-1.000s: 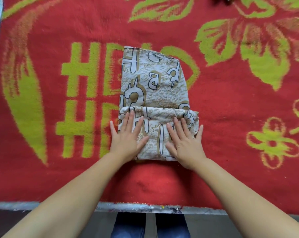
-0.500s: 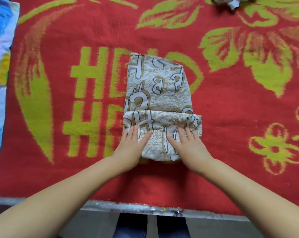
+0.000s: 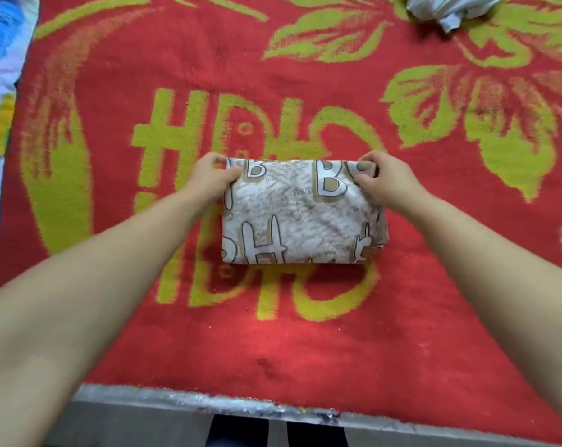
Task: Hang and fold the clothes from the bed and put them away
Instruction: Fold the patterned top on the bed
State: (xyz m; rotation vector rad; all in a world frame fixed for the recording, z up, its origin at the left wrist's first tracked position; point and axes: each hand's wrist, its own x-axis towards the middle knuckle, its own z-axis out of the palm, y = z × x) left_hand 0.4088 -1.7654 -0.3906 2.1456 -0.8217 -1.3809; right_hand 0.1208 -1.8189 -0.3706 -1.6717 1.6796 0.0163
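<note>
A beige garment [image 3: 300, 217] printed with white and gold letters lies folded into a compact rectangle in the middle of the red bed cover [image 3: 305, 343]. My left hand [image 3: 210, 177] pinches its far left corner. At the far right corner, my right hand [image 3: 381, 180] pinches the cloth between thumb and fingers. Both arms reach forward over the cover, and the garment's near edge rests flat.
A crumpled grey-white garment [image 3: 450, 9] lies at the far right of the bed. A blue and yellow patterned sheet [image 3: 0, 91] runs along the left edge. The bed's near edge [image 3: 208, 403] has a silvery trim, with my legs below it.
The garment went from a long strip with its near end folded up to a short rectangle folded over. Both hands moved from pressing flat on the near fold to pinching the far corners.
</note>
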